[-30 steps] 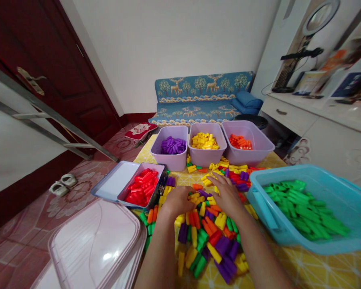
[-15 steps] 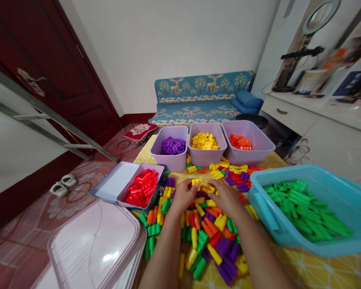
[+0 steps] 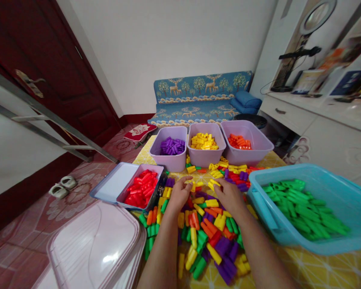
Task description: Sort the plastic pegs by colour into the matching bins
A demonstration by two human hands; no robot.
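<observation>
Yellow tablecloth (image 3: 301, 265) | right hand (image 3: 230, 196) pinches yellow piece (image 3: 213, 183), long axis crosswise | left hand (image 3: 180, 194): grip unclear

I see bins (image 3: 206, 157) along the table's (image 3: 325, 267) far edge, tub (image 3: 359, 218) right, tin (image 3: 112, 180) left, blocks (image 3: 209, 228) between, lids (image 3: 92, 237) perhaps on its near-left corner.

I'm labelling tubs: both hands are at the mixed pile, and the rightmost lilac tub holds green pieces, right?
Not quite: the head view shows orange pieces in the rightmost lilac tub, not green. The left hand and right hand are indeed at the mixed pile.
</observation>
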